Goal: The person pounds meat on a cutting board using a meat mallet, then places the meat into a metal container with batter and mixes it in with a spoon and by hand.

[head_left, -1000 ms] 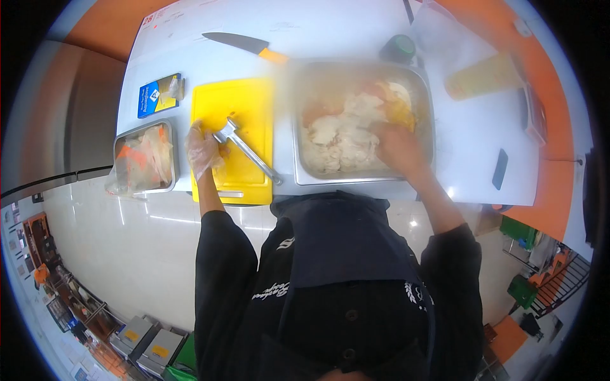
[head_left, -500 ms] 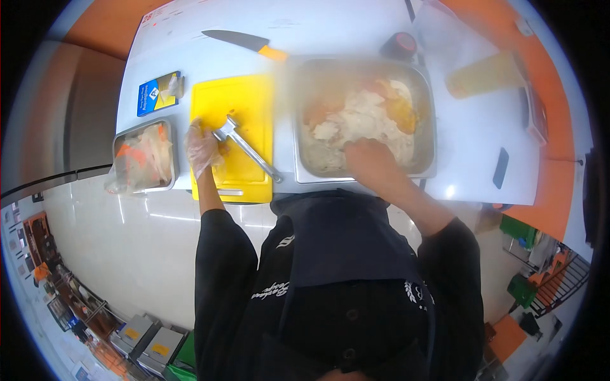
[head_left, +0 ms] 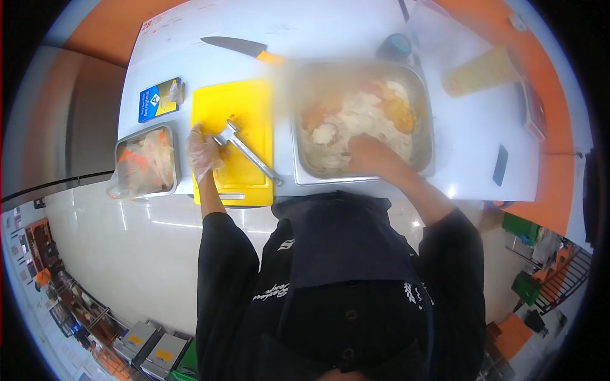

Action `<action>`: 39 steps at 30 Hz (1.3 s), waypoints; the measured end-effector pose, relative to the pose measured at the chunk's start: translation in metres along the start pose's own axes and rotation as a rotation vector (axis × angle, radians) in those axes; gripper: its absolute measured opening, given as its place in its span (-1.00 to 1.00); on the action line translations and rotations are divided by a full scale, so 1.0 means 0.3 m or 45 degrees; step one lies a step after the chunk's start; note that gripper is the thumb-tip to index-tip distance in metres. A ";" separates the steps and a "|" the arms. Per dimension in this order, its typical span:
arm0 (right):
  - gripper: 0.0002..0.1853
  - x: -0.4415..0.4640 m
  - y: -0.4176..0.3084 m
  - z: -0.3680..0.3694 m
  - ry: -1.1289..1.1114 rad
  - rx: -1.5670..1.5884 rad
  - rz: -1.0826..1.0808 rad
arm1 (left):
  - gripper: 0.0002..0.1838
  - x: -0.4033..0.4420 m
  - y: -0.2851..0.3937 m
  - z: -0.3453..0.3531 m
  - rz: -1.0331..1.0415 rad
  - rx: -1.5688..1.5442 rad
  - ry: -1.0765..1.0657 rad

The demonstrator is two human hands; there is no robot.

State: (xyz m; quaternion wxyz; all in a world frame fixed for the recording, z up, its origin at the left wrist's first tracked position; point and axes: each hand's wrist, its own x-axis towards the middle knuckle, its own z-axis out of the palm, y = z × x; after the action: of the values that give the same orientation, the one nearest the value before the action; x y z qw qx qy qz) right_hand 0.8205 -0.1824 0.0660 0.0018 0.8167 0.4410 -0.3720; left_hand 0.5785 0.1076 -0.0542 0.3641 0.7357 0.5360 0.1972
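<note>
My right hand [head_left: 373,156], bare, is closed low over a steel tray [head_left: 304,166] at the near side of a pale, creamy mixture [head_left: 362,124]. What its fingers hold, if anything, is hidden. A yellow-orange patch [head_left: 401,116] lies at the mixture's right. My left hand [head_left: 203,152], in a clear plastic glove, rests at the left side of a yellow cutting board [head_left: 254,101], fingers slightly apart and holding nothing visible. Just right of it, a metal meat mallet [head_left: 251,154] lies slantwise on the board, its head close to my thumb.
A knife [head_left: 235,44] lies behind the board. At left are a blue glove box [head_left: 159,100] and a small steel tray [head_left: 173,184] with a plastic bag [head_left: 146,159]. Toward the right stand a round dark device [head_left: 395,47], a yellowish container [head_left: 481,73] and a flat dark object [head_left: 501,165].
My right hand has shifted slightly right within the tray, and a pale lump shows more clearly left of it. The round device's face turned from red to teal. My left hand stays put.
</note>
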 end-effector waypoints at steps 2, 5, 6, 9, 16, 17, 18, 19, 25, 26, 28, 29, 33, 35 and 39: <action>-0.74 -0.003 0.006 0.001 0.032 -0.020 -0.004 | -0.62 0.031 -0.068 0.013 0.085 0.042 0.030; -0.76 0.019 0.023 0.027 0.067 -0.009 -0.050 | -0.62 -0.034 0.071 -0.015 0.007 0.023 -0.002; -0.76 0.040 0.024 0.050 0.099 0.024 -0.069 | -0.62 -0.049 0.107 -0.021 -0.039 -0.007 -0.021; -0.78 0.028 0.002 0.017 0.144 0.054 -0.105 | -0.62 -0.062 0.130 -0.024 -0.152 -0.115 -0.064; -0.80 0.015 0.085 0.001 0.241 0.095 -0.156 | -0.65 -0.043 0.081 -0.009 -0.139 -0.165 -0.043; -0.80 0.010 0.106 0.002 0.246 0.139 -0.167 | -0.65 -0.039 0.075 -0.008 -0.130 -0.152 -0.043; -0.80 0.007 0.131 0.008 0.250 0.184 -0.180 | -0.66 -0.034 0.068 -0.008 -0.121 -0.139 -0.042; -0.80 0.005 0.154 0.014 0.253 0.228 -0.195 | -0.66 -0.036 0.072 -0.010 -0.121 -0.133 -0.033; -0.80 -0.072 0.181 -0.014 0.585 0.337 -0.138 | -0.65 -0.065 0.123 -0.019 -0.171 -0.148 -0.064; -0.81 -0.067 0.188 -0.013 0.600 0.295 -0.147 | -0.64 -0.063 0.118 -0.019 -0.164 -0.135 -0.065; -0.81 -0.058 0.203 -0.012 0.635 0.215 -0.162 | -0.64 -0.058 0.111 -0.019 -0.088 -0.066 -0.034; -0.81 -0.062 0.196 -0.013 0.554 0.142 -0.084 | -0.64 -0.057 0.112 -0.019 -0.017 -0.012 0.000; -0.81 -0.038 0.205 -0.001 0.694 0.015 -0.028 | -0.64 -0.068 0.159 -0.032 -0.132 0.008 -0.026; -0.81 -0.037 0.188 -0.001 0.736 0.003 -0.077 | -0.64 -0.059 0.122 -0.025 -0.097 0.049 -0.020; -0.83 -0.050 0.186 0.007 0.604 -0.101 -0.025 | -0.63 -0.029 0.064 -0.010 -0.100 -0.127 -0.086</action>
State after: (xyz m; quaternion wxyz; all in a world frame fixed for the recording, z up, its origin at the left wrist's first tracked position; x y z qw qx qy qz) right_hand 0.8545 -0.2280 0.0554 -0.0735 0.8763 0.4511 -0.1521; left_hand 0.5859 0.0973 -0.0369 0.4257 0.7013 0.5413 0.1842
